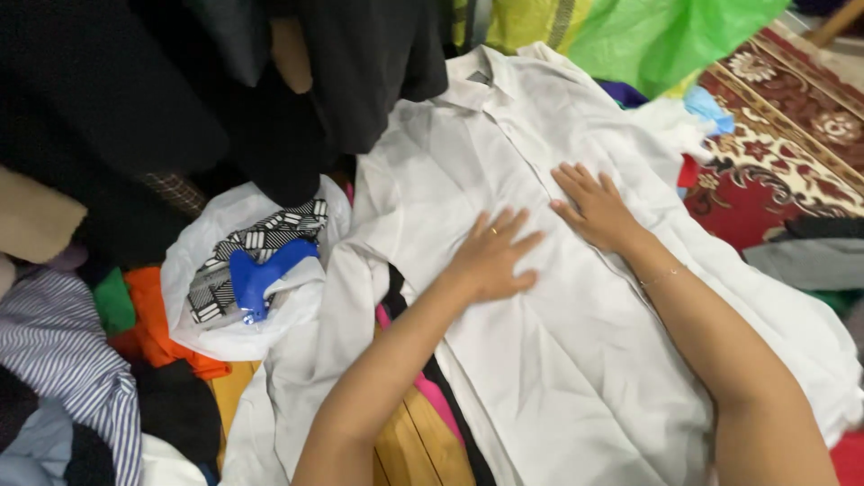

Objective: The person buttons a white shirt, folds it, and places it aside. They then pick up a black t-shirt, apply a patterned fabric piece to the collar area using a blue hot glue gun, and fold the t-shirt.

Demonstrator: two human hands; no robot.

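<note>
Both my forearms come in from six o'clock, bare, reaching over the white shirt (pixel 576 360), which is the biggest thing before me. It lies spread front-up across the middle of the pile, collar toward twelve o'clock, its button line running down between my hands; I judge it is laid out flat like this so the cloth can be smoothed.

At nine to twelve o'clock a heap of black clothes (pixel 180 99) hangs over the shirt's shoulder, and a green sheet (pixel 666 36) lies at one o'clock. A red patterned carpet (pixel 783 153) shows at two to three o'clock. At eight o'clock lies a striped shirt (pixel 72 360), with an orange cloth (pixel 157 328) just beside it.

At nine o'clock a white plastic bag (pixel 225 297) holds a black-and-white patterned cloth (pixel 261 243) and a blue plastic piece (pixel 261 274).

My left hand (pixel 493 256) rests flat on the shirt's chest, fingers spread, gripping nothing. My right hand (pixel 596 209) lies just beside it, past the button line, also flat and released, palm down. Both press the fabric rather than hold it, likely to keep it still.
</note>
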